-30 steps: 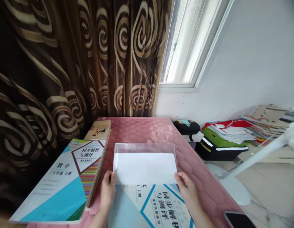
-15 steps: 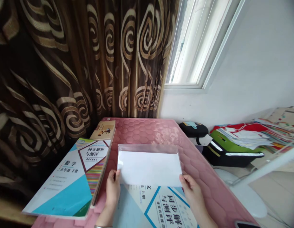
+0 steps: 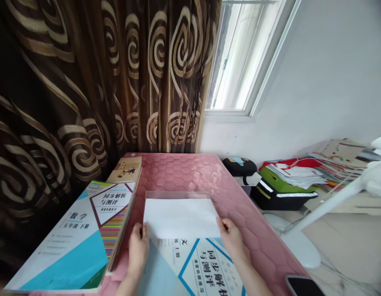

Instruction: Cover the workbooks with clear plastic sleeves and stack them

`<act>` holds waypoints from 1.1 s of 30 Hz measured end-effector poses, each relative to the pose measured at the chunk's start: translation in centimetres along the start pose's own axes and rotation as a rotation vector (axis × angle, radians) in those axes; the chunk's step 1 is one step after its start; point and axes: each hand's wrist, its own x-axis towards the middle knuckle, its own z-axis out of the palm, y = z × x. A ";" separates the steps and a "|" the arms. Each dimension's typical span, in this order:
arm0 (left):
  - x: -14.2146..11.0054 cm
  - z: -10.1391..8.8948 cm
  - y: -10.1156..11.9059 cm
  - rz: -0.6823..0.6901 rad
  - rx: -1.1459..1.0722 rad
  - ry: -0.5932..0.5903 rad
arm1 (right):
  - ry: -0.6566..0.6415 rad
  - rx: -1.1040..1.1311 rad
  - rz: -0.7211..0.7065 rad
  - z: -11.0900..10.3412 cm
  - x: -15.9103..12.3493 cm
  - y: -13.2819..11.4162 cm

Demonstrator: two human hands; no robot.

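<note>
A blue-and-white workbook [image 3: 174,267] lies in front of me, its lower part cut off by the frame's edge. Across its top runs a clear plastic book cover [image 3: 178,195] with a white sheet [image 3: 181,218] showing through or behind it. My left hand [image 3: 138,246] pinches the left edge of the clear cover, thumb on top. On the opposite side, my right hand [image 3: 232,238] grips the right edge of the cover in the same way. Most of the fingers are hidden underneath.
Stacked workbooks [image 3: 73,238] lie on the left of the pink padded table [image 3: 168,170], beside the patterned curtain [image 3: 159,74]. A phone [image 3: 303,285] sits at the near right edge. Beyond the table are a black case [image 3: 239,166], a bin of papers [image 3: 282,193] and a white fan or lamp stand [image 3: 326,205].
The view has turned slightly right, so things sit further left. Both hands keep hold of the cover's edges, and the white part now looks flatter and lower.
</note>
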 end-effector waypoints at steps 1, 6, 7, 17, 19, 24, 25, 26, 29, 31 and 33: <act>0.1 0.0 0.0 0.007 0.016 0.002 | 0.007 -0.034 0.001 0.3 0.4 -0.2; 0.4 0.2 -0.3 0.013 0.080 -0.002 | -0.025 -0.112 0.044 0.6 1.8 -1.2; 0.4 0.2 -0.4 0.014 0.089 0.000 | -0.046 -0.090 0.062 0.3 1.8 -1.4; 0.6 0.2 -0.1 -0.010 0.087 -0.025 | -0.109 0.039 0.031 -1.1 0.6 -0.8; 0.6 -0.1 0.0 -0.024 0.071 -0.047 | -0.023 -0.077 0.011 -0.3 0.6 -0.5; 0.6 -0.7 -0.2 0.015 0.077 -0.059 | 0.057 -0.209 -0.025 0.5 0.9 -0.5; 0.6 -0.7 -0.2 0.007 0.094 -0.061 | 0.041 -0.199 -0.006 0.4 0.9 -0.6; 0.7 -0.6 -0.3 -0.005 0.113 -0.067 | 0.020 -0.180 0.019 0.2 0.9 -0.6; 0.9 -0.2 -0.4 -0.027 0.161 -0.075 | -0.040 -0.126 0.078 -0.3 0.8 -0.7; 1.1 0.1 -0.5 -0.015 0.186 -0.068 | -0.045 -0.121 0.086 -0.5 0.8 -0.7; 1.2 0.2 -0.7 0.004 0.212 -0.058 | -0.030 -0.128 0.070 -0.4 0.9 -0.7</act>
